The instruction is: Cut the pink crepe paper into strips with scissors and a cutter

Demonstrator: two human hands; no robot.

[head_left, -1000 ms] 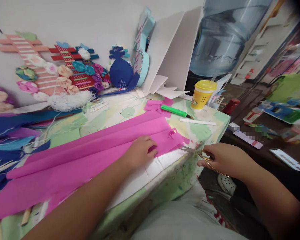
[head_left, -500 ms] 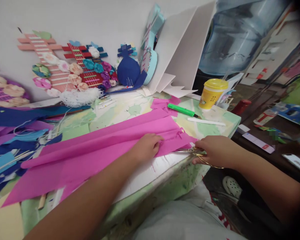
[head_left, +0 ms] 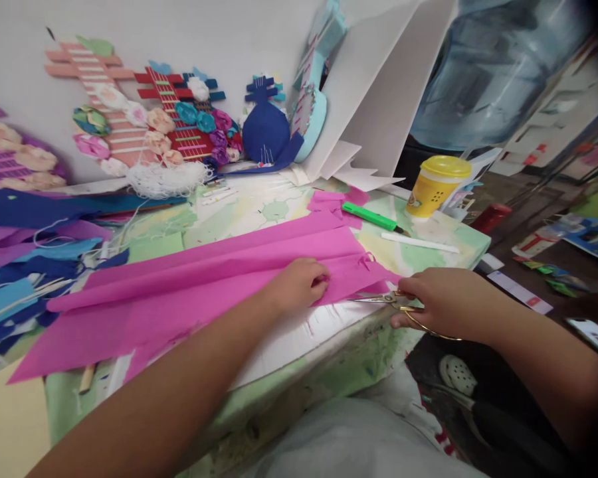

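Observation:
A long sheet of bright pink crepe paper [head_left: 179,285] lies folded and creased across the table over a white board [head_left: 279,355]. My left hand [head_left: 301,284] rests on the paper near its right part, fingers curled with thumb and fingertips pinching at the sheet. In my right hand [head_left: 443,302] is a pair of gold-handled scissors [head_left: 389,299], fingers through the loops. Their blades point left, at the lower right edge of the paper by a narrow strip. How far the blades are apart is hard to make out.
Behind the paper lie a green utility knife [head_left: 369,216] and a white strip [head_left: 421,242]. A yellow cup [head_left: 436,189] stands at the table's right end. Decorated instrument models [head_left: 266,129] lean on the wall. Blue and purple scraps [head_left: 34,232] pile up at left.
The view has shifted slightly, so most things sit further right. My left fingers have drawn in more tightly over the paper. The scissors stay at the paper's edge.

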